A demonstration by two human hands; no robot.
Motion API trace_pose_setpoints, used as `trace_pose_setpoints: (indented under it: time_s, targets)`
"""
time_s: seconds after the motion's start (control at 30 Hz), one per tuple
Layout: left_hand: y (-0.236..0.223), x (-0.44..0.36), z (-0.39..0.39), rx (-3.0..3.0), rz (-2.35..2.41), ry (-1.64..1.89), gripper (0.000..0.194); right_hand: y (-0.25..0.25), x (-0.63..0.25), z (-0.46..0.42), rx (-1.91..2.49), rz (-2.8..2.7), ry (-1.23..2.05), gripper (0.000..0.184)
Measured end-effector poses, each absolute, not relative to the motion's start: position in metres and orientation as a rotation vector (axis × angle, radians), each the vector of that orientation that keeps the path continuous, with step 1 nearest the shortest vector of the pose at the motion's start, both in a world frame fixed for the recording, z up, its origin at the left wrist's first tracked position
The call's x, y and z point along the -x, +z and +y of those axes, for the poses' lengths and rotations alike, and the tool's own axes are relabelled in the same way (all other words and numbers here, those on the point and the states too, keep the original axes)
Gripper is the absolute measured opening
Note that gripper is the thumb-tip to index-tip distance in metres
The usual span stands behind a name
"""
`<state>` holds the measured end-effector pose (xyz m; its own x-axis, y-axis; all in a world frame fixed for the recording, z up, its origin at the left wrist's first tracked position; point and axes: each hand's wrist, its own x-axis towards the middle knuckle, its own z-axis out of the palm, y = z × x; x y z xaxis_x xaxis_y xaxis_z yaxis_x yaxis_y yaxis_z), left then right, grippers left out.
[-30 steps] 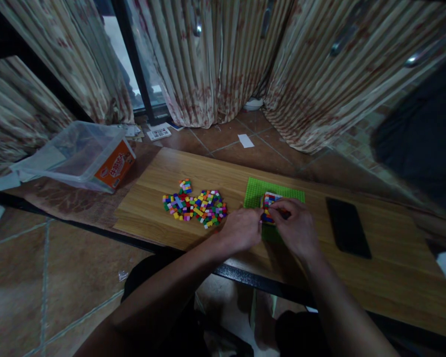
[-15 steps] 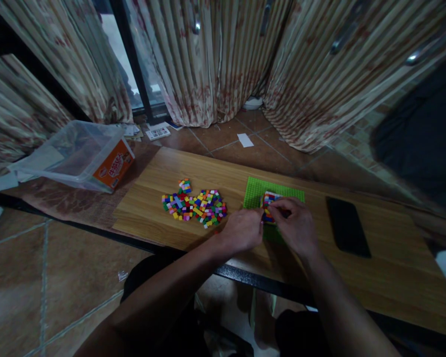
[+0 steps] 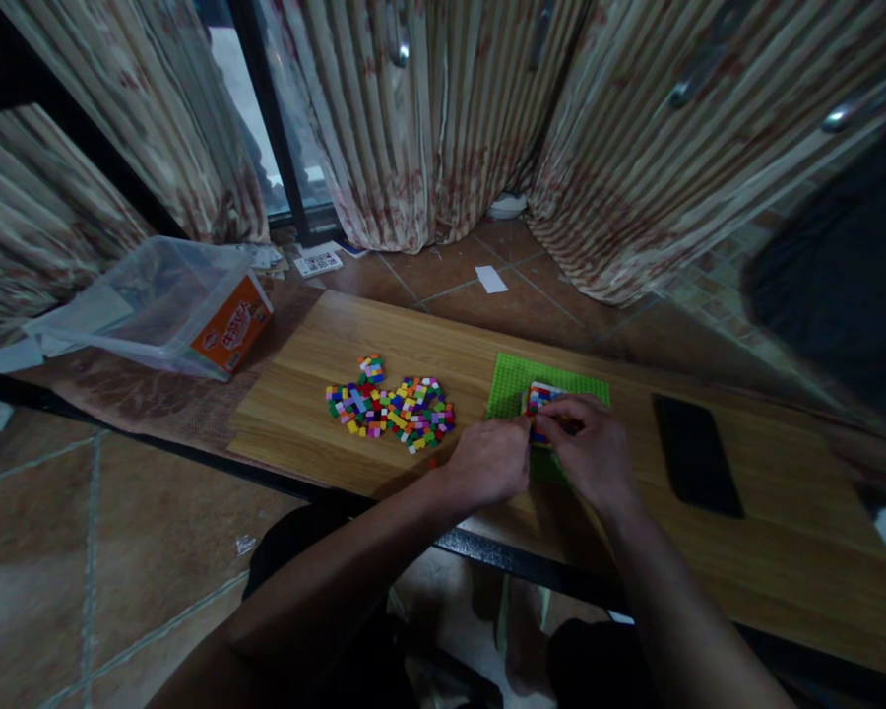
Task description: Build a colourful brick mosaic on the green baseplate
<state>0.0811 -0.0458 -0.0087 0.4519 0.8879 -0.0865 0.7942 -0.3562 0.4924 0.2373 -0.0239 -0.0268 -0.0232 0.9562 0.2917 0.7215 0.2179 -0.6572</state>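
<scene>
A small multicoloured build of toy bricks (image 3: 544, 394) with a pale rim sits on the green studded baseplate (image 3: 511, 376). My left hand (image 3: 491, 461) is closed at the build's near left edge, its fingertips hidden behind the knuckles. From the right, my right hand (image 3: 597, 445) reaches over the build, thumb and fingers pinched together above it. Whatever is between those fingers is too small and covered to make out. Both hands meet at the build's left side and hide much of it. Left of them lies a spread of loose toy bricks (image 3: 413, 414) in many colours.
A black phone-like slab (image 3: 698, 455) lies right of the baseplate on the wooden tabletop (image 3: 413, 335). A clear plastic bin (image 3: 169, 305) with an orange label stands beyond the table's left end. A single red brick (image 3: 432, 463) lies close to my left wrist. Curtains hang behind.
The whole view has shifted slightly. Both hands stay at the build, with the right fingers moved only a little over it.
</scene>
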Motion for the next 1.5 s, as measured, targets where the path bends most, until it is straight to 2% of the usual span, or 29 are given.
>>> trace_pose_setpoints:
  time_s: [1.1, 1.3, 1.5]
  targets:
    - [-0.003, -0.083, -0.046, -2.241, 1.391, 0.190, 0.033, -0.030, -0.237, -0.022, 1.546, -1.765, 0.458, 0.015]
    - [-0.010, -0.078, -0.044, -2.259, 1.377, 0.286, 0.035, -0.030, -0.237, -0.022, 1.543, -1.786, 0.466, 0.015]
    - [-0.003, -0.056, -0.029, -1.983, 1.390, 0.518, 0.042, -0.023, -0.244, -0.027, 1.458, -1.487, 0.531, 0.018]
